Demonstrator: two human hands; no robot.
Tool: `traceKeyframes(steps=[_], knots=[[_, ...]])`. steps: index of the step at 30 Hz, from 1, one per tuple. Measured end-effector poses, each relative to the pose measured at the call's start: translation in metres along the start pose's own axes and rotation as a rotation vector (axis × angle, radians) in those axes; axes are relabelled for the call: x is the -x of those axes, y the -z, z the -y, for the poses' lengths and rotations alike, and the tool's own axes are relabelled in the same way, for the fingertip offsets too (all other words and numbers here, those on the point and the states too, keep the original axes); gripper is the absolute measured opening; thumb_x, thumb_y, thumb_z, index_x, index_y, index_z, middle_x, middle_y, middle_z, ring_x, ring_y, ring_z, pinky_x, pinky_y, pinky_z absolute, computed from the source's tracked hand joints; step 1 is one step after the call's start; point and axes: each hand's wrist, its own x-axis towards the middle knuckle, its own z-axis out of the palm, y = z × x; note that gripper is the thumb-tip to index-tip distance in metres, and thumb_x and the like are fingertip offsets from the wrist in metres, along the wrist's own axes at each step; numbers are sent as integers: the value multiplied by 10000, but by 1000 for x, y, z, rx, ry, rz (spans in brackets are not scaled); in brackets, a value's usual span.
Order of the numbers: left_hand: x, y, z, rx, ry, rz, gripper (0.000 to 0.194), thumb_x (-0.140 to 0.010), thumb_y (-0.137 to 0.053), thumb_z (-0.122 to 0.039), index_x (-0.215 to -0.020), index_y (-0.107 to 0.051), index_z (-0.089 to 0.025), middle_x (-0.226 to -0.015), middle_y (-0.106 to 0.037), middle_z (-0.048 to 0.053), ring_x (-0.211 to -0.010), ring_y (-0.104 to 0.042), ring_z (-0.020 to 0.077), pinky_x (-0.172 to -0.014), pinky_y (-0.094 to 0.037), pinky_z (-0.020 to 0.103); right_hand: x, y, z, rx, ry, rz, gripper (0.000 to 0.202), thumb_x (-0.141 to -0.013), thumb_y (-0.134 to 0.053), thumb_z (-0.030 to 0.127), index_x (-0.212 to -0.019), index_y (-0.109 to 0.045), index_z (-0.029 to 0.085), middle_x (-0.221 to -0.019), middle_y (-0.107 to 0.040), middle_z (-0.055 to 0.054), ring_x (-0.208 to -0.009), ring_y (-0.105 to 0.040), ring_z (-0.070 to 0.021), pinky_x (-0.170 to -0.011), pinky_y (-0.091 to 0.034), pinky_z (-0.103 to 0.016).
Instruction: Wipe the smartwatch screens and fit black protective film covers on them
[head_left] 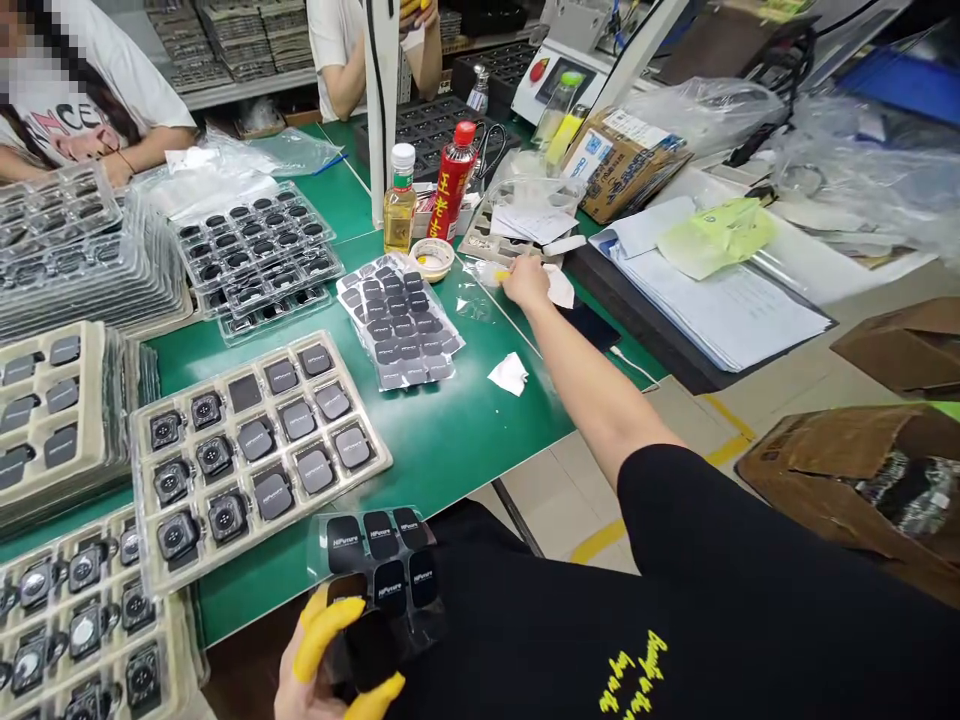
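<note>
Yellow finger covers are on my left hand at the bottom, which grips a dark square watch piece by its edges. Beside and behind that piece lies a clear sheet of black HiFuture stickers over my lap; whether my fingers also hold it is unclear. My right hand reaches far across the green table, next to a small clear plastic bag; its fingertips are mostly hidden. A tray of watch faces, some with grey labels, rests at the left. Behind it lie stacked grey sticker sheets.
Stacked trays crowd the left side. A yellow liquid bottle, a red can and a tape roll stand at the back. White scrap lies mid-table. Two people sit opposite. A cardboard box is at the right.
</note>
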Motion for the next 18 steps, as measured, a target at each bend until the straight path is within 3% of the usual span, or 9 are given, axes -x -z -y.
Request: traceKeyframes(steps=[2, 5, 8, 10, 13, 16, 18], knots=[[-7, 2, 2, 6, -2, -11, 589, -702, -1071, -468, -1225, -868, -290, -1396, -822, 125, -1229, -837, 370, -964, -772, 435, 3, 1, -2, 33, -42, -73, 522, -1069, -765, 416, -1510, -637, 168, -1563, -632, -189, -1363, -664, -351, -1140, -574, -577], [-28, 5, 3, 2, -123, 4, 602, -606, -1110, -447, -1146, -887, -299, -1086, -871, 76, -1001, -858, 348, -875, -786, 471, 29, 12, -11, 47, -19, -89, 480, -1050, -690, 330, -1478, -608, 128, -1557, -599, -275, -1377, -609, -394, -1147, -483, -525], [-48, 4, 5, 4, -210, -1, 565, -601, -1096, -519, -1092, -886, -336, -949, -851, 19, -905, -838, 321, -882, -776, 498, 88, 26, -31, 33, 71, 14, 299, -1016, -669, 349, -1274, -703, 203, -1276, -745, -179, -1151, -678, -343, -1004, -519, -447], [-56, 0, 7, 21, -248, -1, 553, -668, -1062, -560, -1135, -871, -333, -951, -847, 15, -855, -825, 293, -832, -774, 477, 137, 31, -48, 29, 114, 92, 248, -944, -742, 394, -1129, -737, 229, -1081, -762, -124, -961, -684, -309, -890, -539, -428], [-64, -7, 9, 38, -287, 7, 547, -735, -1028, -576, -1161, -852, -282, -953, -841, 38, -828, -819, 268, -745, -765, 430, 199, 29, -66, 21, 162, 102, 203, -921, -722, 403, -1043, -756, 244, -1020, -738, -133, -943, -681, -331, -846, -541, -448], [-72, -12, 8, 23, -288, 33, 580, -692, -1061, -576, -1111, -859, -230, -970, -846, 80, -855, -833, 271, -747, -760, 411, 233, 28, -65, -11, 209, 37, 194, -985, -603, 375, -999, -752, 252, -1003, -714, -171, -998, -668, -372, -865, -532, -491], [-76, -14, 5, 59, -328, 66, 613, -692, -1057, -604, -1098, -860, -189, -935, -834, 93, -792, -821, 242, -709, -739, 362, 247, 34, -50, -61, 259, 15, 187, -1012, -595, 383, -981, -740, 269, -980, -716, -170, -949, -658, -360, -851, -527, -496]])
